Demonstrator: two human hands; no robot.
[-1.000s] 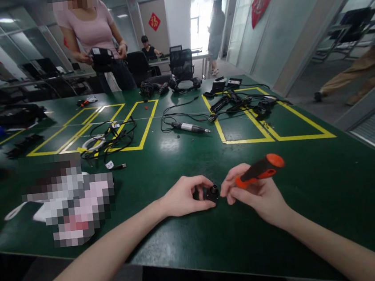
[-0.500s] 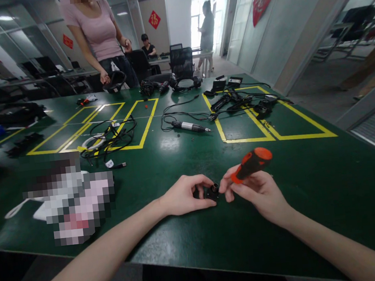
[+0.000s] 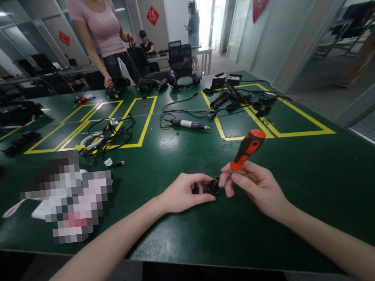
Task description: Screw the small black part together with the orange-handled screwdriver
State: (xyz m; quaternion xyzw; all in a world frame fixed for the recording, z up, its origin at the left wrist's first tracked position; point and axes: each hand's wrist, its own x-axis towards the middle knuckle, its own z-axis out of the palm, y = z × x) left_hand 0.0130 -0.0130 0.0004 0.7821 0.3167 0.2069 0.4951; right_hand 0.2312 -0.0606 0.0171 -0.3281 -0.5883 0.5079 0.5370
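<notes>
On the green table, my left hand (image 3: 182,192) pinches a small black part (image 3: 213,187) between thumb and fingers. A short round tube sticks up from that part; its exact kind is too small to make out. My right hand (image 3: 257,186) grips an orange and black screwdriver (image 3: 248,149) near the bottom of its handle. The handle leans up and to the right. The screwdriver's shaft points down toward the black part, mostly hidden by my fingers, and I cannot tell whether its tip touches.
Beyond my hands lies a pen-shaped electric screwdriver (image 3: 189,124) with a cable. Coiled black cables (image 3: 119,132) lie to the left, black devices (image 3: 233,100) to the right. A pixelated pouch (image 3: 83,205) is near my left arm. Across the table stands a person in pink (image 3: 97,20).
The screwdriver handle has tilted and shifted slightly up and left, with its side turned more into view. The person across has lowered a black object onto the table's far edge.
</notes>
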